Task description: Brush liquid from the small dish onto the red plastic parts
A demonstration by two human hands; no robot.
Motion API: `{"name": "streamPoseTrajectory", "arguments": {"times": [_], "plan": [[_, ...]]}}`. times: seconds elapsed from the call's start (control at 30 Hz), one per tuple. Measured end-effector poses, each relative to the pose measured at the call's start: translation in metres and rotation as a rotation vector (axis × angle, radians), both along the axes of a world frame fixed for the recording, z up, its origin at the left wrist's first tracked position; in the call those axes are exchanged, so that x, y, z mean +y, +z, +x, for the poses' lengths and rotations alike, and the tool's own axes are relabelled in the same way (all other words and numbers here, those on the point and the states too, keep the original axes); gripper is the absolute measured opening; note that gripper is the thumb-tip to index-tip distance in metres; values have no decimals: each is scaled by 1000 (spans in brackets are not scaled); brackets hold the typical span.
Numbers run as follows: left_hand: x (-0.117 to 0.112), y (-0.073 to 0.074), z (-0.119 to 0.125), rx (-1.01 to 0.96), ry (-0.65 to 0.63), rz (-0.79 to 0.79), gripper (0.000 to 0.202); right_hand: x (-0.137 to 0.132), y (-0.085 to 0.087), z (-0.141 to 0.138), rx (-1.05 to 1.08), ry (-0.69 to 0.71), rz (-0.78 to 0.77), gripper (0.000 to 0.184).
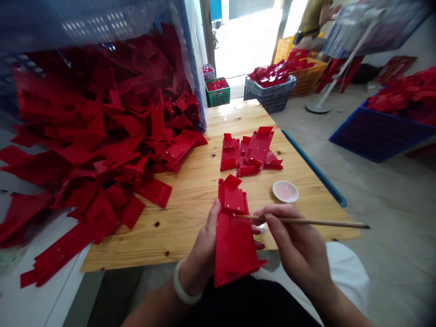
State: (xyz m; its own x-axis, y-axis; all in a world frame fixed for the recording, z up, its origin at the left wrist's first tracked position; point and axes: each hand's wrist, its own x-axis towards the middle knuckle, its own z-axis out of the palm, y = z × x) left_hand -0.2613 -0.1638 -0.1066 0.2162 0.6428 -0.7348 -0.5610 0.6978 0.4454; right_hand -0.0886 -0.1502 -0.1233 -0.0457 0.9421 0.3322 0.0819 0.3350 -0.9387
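Note:
My left hand (204, 254) holds a flat red plastic part (235, 245) upright, with its folded upper section near my fingertips. In my right hand (296, 240) is a thin wooden brush (303, 221), its tip touching or almost touching the red part. A small white dish (285, 191) holding pale pink liquid sits on the pine table (190, 200) just beyond my right hand. Farther on lie several assembled red parts (250, 152). A large heap of red plastic pieces (95, 136) spills across the table's left side.
Clear plastic sheeting (78, 27) rises behind the heap. A blue crate (381, 129) of red pieces stands on the concrete floor at right. Beyond the table are green, blue and yellow crates, a white pole stand (340, 72), and a person (315, 20).

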Motion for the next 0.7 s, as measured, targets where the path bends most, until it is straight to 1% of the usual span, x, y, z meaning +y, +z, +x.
{"name": "streamPoseTrajectory", "arguments": {"times": [0.1, 0.17, 0.27, 0.4, 0.5, 0.6, 0.67, 0.7], "plan": [[1, -1, -1, -43, -6, 2, 88, 0, -3, 0, -8, 5, 7, 11], [3, -1, -3, -63, -31, -12, 93, 2, -5, 1, -39, -9, 28, 11], [6, -3, -5, -50, -49, -28, 99, 7, -6, 4, -62, -45, 47, 10], [8, -4, -1, -19, -59, -24, 100, 9, -5, 5, -58, -48, 58, 11], [6, -1, 5, -6, -54, -17, 99, 7, -6, 4, -16, -24, 38, 11], [12, 0, 4, 58, 7, 14, 83, 4, -9, 8, 54, -13, -17, 12], [28, -4, -5, 92, 82, 82, 68, 3, -13, 14, 79, -66, -46, 13], [42, -7, -12, 90, 133, 129, 60, 4, -15, 19, 83, -93, -52, 13]]}}
